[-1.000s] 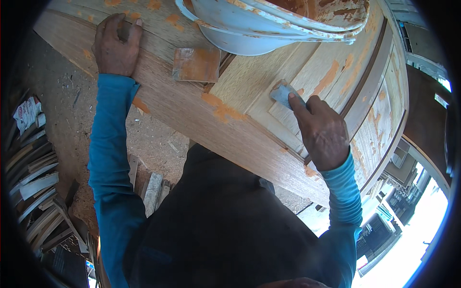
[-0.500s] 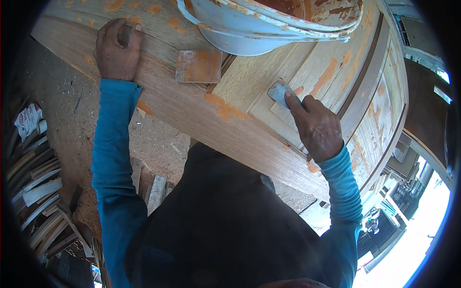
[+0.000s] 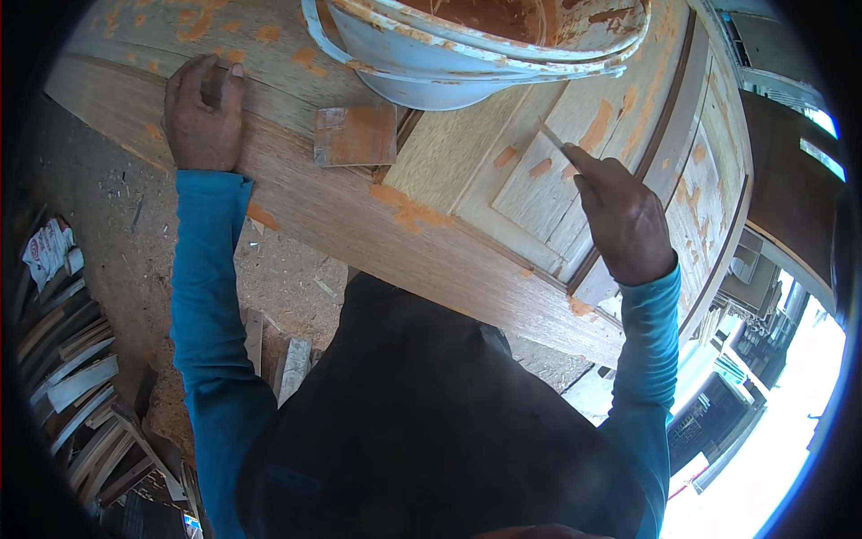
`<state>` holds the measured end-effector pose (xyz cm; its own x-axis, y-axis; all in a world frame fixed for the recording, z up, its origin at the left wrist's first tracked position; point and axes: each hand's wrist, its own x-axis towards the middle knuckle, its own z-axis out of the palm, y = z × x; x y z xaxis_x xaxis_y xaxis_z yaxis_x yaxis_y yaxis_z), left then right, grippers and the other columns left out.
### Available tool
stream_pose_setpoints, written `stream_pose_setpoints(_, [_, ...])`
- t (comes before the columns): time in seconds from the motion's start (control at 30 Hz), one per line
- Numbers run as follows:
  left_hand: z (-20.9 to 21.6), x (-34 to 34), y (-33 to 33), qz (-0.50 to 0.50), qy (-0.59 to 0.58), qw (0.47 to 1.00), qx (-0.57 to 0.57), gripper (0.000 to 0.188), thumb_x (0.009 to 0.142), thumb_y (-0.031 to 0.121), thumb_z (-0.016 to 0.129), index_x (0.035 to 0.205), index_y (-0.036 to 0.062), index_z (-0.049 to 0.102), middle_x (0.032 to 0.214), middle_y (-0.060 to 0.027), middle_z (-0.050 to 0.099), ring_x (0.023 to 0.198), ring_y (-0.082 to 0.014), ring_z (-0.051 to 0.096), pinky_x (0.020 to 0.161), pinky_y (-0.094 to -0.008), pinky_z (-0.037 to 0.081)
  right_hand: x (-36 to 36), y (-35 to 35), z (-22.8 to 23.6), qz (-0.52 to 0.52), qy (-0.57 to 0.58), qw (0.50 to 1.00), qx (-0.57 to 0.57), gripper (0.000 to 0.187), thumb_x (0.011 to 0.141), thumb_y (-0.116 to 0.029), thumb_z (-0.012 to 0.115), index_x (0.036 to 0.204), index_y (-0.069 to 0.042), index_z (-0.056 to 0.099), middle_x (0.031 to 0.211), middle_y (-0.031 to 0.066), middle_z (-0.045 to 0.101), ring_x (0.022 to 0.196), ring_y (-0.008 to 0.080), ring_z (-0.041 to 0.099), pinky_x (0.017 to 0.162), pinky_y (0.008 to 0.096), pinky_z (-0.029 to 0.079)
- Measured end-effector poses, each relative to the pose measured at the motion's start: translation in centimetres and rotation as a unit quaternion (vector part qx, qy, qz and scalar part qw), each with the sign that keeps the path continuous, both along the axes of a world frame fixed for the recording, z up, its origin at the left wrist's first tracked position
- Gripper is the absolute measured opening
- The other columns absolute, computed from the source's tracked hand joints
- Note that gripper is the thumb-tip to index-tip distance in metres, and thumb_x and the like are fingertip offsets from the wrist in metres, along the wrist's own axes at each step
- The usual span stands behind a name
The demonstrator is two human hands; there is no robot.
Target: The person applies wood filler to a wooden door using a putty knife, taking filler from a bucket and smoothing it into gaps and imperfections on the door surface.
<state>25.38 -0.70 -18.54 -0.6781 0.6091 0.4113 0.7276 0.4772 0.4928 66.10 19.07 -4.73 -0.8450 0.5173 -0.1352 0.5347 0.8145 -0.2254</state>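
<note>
My right hand [image 3: 628,220] grips a putty knife [image 3: 551,136], its thin blade seen nearly edge-on over the panelled wooden door [image 3: 503,278]. Orange filler patches [image 3: 540,168] mark the wood just below the blade; whether the blade touches the surface I cannot tell. At the upper left, my left hand [image 3: 205,121] rests on the door's near edge with thumb and fingers apart, holding nothing. Between the hands lies a square, filler-stained plate [image 3: 356,136]. Behind it stands a white bucket [image 3: 422,79], smeared and coated inside with orange-brown filler.
Curved wooden offcuts [image 3: 81,373] are heaped on the floor at the left, with a crumpled white bag [image 3: 48,251] by them. Short wood pieces [image 3: 294,364] lie near my legs. A dark brown curved panel [image 3: 790,198] stands at the far right.
My right hand has moved right and slightly up, turning the putty knife from its flat face to nearly edge-on. A small filler patch now shows where the blade was. My left hand stays on the edge.
</note>
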Motion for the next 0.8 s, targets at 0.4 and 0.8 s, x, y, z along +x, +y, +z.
stream_pose_setpoints(0.4, [1.1,0.3,-0.3,0.011,-0.116,0.989,0.095,0.044,0.098,0.036,0.075,0.125,0.0022,0.071,0.133,-0.0198,0.065,0.121,-0.0314,0.064,0.101,-0.0441,0.054,8.9,-2.0,-1.6,-0.283,0.119,0.926,-0.222,0.034,0.101,-0.005,0.061,0.132,0.006,0.067,0.092,0.0153,0.071,0.080,0.0223,0.071,0.074,0.0358,0.057])
stream_pose_setpoints(0.8, [20.6,16.9,-3.5,-0.565,-0.610,0.488,0.267,0.031,0.095,0.036,0.077,0.111,0.0091,0.075,0.122,-0.0062,0.071,0.105,-0.0223,0.068,0.088,-0.0360,0.053,13.0,-6.6,-2.8,-0.253,0.135,0.918,-0.275,0.035,0.097,0.000,0.063,0.131,0.006,0.068,0.090,0.0164,0.067,0.081,0.0231,0.068,0.076,0.0361,0.054])
